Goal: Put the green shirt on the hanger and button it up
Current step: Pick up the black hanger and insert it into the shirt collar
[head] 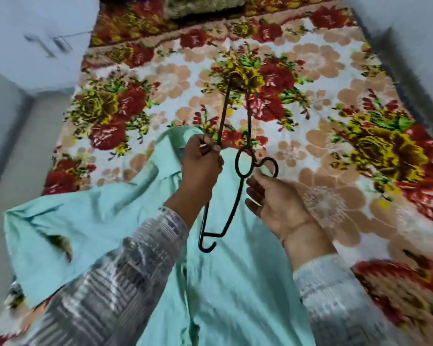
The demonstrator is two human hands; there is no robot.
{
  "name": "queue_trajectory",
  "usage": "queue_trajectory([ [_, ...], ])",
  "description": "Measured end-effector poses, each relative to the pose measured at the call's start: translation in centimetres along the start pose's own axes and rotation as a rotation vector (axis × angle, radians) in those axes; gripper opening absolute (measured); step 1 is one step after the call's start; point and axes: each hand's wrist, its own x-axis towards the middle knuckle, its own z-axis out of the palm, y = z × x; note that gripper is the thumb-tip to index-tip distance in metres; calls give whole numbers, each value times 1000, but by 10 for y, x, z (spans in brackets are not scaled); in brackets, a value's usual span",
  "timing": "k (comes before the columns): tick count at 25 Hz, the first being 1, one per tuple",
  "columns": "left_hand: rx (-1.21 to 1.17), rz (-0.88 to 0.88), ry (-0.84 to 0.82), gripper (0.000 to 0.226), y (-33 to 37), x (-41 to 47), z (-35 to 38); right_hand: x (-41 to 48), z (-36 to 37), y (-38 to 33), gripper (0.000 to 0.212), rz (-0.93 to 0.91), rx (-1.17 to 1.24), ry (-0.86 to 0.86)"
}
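Note:
The pale green shirt (225, 283) lies spread on the bed in front of me, collar end pointing away. A dark metal wire hanger (238, 201) is held up above it, seen edge-on, its hook (269, 166) curling to the right. My left hand (201, 168) is closed around the hanger's bar near the shirt's collar. My right hand (276, 208) is palm up with fingers apart just under the hook, fingertips close to the wire; it does not grip it.
A floral blanket (323, 116) in red, yellow and peach covers the bed. A white cabinet (43, 41) stands at the far left, with grey floor (13, 158) beside the bed. A folded brown textile (203, 6) lies at the bed's far end.

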Motion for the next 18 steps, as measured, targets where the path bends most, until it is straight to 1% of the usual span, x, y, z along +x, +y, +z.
queue_trajectory([
  [2,-29,-32,26,31,0,27,-34,21,50,11,21,-24,-65,-4],
  [4,-38,-48,-3,27,-5,43,-53,34,81,14,21,-30,12,-41],
  [6,-45,-68,25,16,-11,64,-74,53,104,14,20,-51,85,-73],
  [7,51,-65,68,17,-16,76,-85,63,110,10,23,-74,143,-77],
  [10,720,-72,168,57,-40,110,-121,92,120,-9,26,-231,300,-60],
  [11,853,-89,149,67,-49,116,-128,102,125,-15,24,-285,335,-66],
  [12,908,-91,116,69,-57,121,-132,108,129,-21,21,-320,367,-75],
  [14,875,-61,107,55,-62,126,-138,111,137,-29,23,-349,393,-107],
  [15,773,-69,147,46,-60,130,-144,113,143,-32,24,-358,375,-110],
  [17,504,-136,249,27,-52,137,-159,116,154,-36,21,-383,314,-89],
  [18,414,-154,288,19,-49,140,-168,118,160,-37,20,-390,300,-85],
])
